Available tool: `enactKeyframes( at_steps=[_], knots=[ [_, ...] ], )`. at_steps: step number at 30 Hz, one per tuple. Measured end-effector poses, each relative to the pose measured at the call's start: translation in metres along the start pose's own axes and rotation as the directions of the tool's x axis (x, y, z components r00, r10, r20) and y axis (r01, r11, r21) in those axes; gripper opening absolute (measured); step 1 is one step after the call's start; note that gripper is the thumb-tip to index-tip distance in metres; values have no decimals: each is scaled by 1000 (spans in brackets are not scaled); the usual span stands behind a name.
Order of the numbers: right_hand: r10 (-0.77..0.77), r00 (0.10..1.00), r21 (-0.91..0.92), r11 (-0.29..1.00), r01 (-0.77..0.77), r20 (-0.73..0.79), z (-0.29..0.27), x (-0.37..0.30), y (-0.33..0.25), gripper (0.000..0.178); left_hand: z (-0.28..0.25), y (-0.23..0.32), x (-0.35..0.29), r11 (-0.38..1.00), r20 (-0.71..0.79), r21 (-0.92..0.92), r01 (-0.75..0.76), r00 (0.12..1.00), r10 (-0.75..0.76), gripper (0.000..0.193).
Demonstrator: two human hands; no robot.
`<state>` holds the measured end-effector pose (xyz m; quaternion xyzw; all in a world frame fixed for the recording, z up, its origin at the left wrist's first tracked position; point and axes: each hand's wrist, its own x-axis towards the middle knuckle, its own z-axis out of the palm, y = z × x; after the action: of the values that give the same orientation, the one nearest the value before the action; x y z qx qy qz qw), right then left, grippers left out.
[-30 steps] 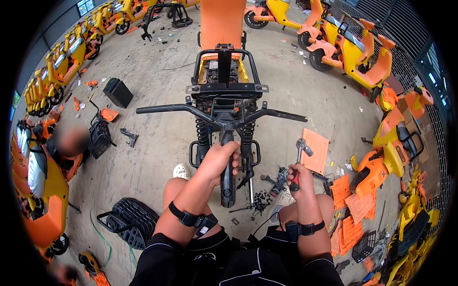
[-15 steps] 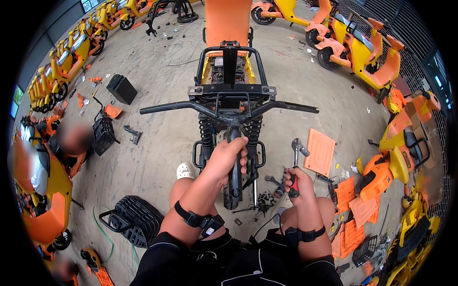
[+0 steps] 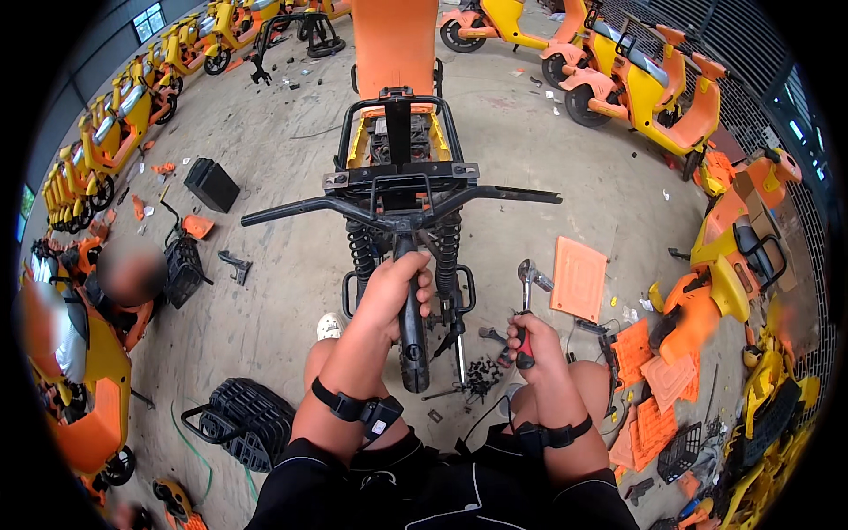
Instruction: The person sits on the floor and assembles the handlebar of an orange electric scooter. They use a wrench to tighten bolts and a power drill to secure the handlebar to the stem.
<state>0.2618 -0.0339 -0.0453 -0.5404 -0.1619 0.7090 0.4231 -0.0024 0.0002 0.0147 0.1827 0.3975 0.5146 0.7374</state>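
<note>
My left hand [image 3: 397, 296] is wrapped round the black stem tube [image 3: 412, 358] of a handlebar [image 3: 300, 205]. The bar spans crosswise in front of a partly stripped scooter, just before its black metal rack [image 3: 453, 141]. Coil springs [image 3: 362, 247] stand on both sides of the stem. In my right hand [image 3: 541, 343], closed round its red and black handle, a ratchet wrench [image 3: 527, 291] points head up and away from me. It is apart from the scooter. Below the stem's lower end, a pile of small dark parts [image 3: 481, 378] lies on the floor.
A black basket [image 3: 243, 424] lies at near left, a black box [image 3: 212, 185] farther off. Orange panels [image 3: 579, 278] are scattered at right. Yellow and orange scooters [image 3: 115, 141] line both sides. A person [image 3: 132, 274] is at left.
The view has shifted slightly, so the scooter and both hands appear a little farther left. My grip on the stem and on the ratchet wrench is the same.
</note>
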Motion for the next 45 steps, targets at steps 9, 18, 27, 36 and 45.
enactKeyframes(
  at_steps=[9,18,27,36,45],
  knots=[
    [40,999,25,999,-40,23,6,-2,5,9,-3,-6,4,999,8,-27,-29,1000,29,18],
    [66,997,18,998,-67,45,11,-2,7,9,-3,-4,7,982,98,-184,47,995,-29,17],
    [65,997,21,998,-67,51,11,-4,8,9,8,5,2,989,76,-134,67,995,-57,16],
    [78,996,22,997,-79,54,8,-7,9,9,11,17,6,991,37,-84,108,994,-105,13],
    [90,994,20,996,-91,59,8,-9,13,9,21,25,-2,963,52,-209,170,985,-162,12]
  ],
)
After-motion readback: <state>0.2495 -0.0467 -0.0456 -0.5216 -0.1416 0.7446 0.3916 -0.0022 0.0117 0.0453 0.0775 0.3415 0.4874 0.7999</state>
